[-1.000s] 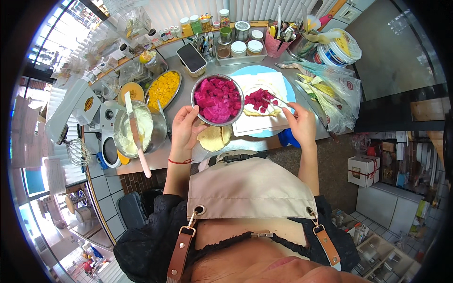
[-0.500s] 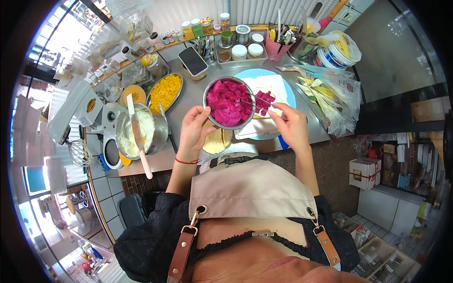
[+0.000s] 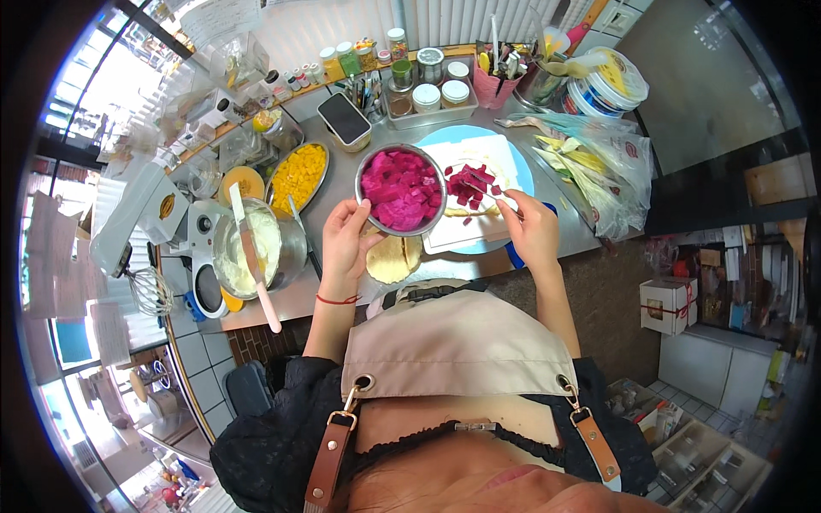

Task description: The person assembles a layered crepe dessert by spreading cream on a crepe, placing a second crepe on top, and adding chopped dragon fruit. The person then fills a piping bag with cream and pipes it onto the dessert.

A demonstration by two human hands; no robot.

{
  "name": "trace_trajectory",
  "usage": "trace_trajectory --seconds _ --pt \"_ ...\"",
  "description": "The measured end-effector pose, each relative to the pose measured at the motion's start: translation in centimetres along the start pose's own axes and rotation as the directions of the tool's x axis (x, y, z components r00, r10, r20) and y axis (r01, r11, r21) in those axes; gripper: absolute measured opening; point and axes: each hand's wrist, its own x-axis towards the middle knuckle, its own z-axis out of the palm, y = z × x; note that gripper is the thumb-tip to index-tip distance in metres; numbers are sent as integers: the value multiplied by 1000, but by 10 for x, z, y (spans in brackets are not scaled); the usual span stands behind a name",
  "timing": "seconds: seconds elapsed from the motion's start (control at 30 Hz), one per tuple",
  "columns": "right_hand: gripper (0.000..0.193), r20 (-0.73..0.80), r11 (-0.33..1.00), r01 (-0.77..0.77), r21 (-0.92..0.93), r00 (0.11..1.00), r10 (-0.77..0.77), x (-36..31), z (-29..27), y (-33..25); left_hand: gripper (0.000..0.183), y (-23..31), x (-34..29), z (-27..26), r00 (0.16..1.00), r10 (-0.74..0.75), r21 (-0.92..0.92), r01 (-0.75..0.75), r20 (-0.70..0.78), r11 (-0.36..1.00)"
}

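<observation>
My left hand (image 3: 344, 239) grips the rim of a round metal bowl (image 3: 444, 201), tilted a little toward me and full of magenta cubes (image 3: 398, 184) that look like dragon fruit. In my right hand (image 3: 532, 229) are slim metal tongs (image 3: 494, 196), their tips over magenta cubes (image 3: 466, 184) scattered on a cream-covered cake layer (image 3: 506, 175). The layer lies on a white board (image 3: 445, 237), which rests on a light-blue round turntable (image 3: 528, 171). A bare pale-yellow cake piece (image 3: 393, 259) lies below the bowl, partly covered by it and my left hand.
At left stand a mixing bowl (image 3: 295, 256) of white cream with a pink-handled spatula (image 3: 266, 303) across it, a stand mixer (image 3: 137, 218) and an oval dish of yellow cubes (image 3: 299, 175). A phone (image 3: 345, 117), jars (image 3: 426, 98) and a plastic bag (image 3: 629, 197) line the counter.
The metal bowl has shifted slightly left with my left hand. The tongs have moved from the bowl's edge to over the cake, where more magenta cubes now lie.
</observation>
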Motion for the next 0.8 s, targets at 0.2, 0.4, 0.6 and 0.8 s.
trace_trajectory --seconds 0.2,0.4,0.6,0.8 --pt "26 84 989 -146 -30 985 148 3 1 8 11 7 -1 -11 1000 -5 -71 4 -13 997" --pt "25 5 997 -49 57 999 49 -1 7 19 12 11 -2 -16 999 -2 -97 -4 -52 995" --pt "23 37 942 -255 220 967 253 -16 -20 22 7 13 -2 -30 999 -5 -138 0 -38 990" --pt "21 336 930 -334 156 903 268 -64 -45 28 9 12 -18 -51 999 18 -171 -24 -38 985"
